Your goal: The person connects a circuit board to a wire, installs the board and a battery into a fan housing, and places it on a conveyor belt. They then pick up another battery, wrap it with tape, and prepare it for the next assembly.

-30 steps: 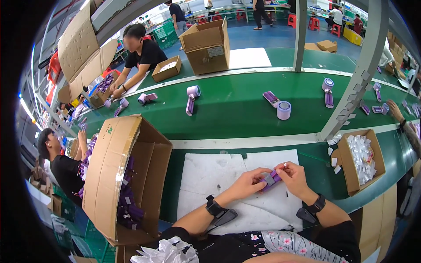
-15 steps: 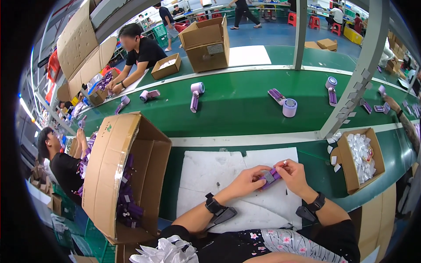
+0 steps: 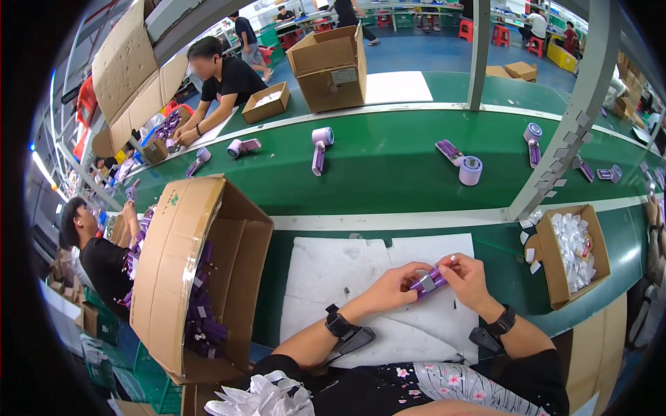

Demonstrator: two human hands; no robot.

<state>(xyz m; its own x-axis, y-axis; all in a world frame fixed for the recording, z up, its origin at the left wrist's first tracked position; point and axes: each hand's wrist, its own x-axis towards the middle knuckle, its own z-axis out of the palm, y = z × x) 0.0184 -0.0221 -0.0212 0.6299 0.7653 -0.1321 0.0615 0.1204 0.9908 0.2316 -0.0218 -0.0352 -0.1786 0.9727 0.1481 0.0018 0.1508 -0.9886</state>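
Note:
Over a white foam sheet [image 3: 326,291], both my hands hold one small purple piece with two cylinders side by side, like a pair of battery cells [image 3: 431,281]. A grey patch lies across its middle. My left hand [image 3: 395,286] pinches the left end between thumb and fingers. At the other end, the fingers of my right hand [image 3: 467,279] are closed on it, with a small whitish bit showing at the fingertips. The fingers partly cover both ends of the piece.
Left of me, a tilted cardboard box [image 3: 173,277] holds many purple pieces. A smaller box [image 3: 555,291] of white slips stands at right. Beyond lies a green conveyor [image 3: 388,163] carrying purple-and-white handheld fans [image 3: 470,170]. A metal post [image 3: 565,125] rises at right. Co-workers sit at left.
The purple piece has turned in my fingers, and its grey patch now shows across the middle. Fans on the conveyor have shifted right. A co-worker's hand at far right has drawn back from the belt.

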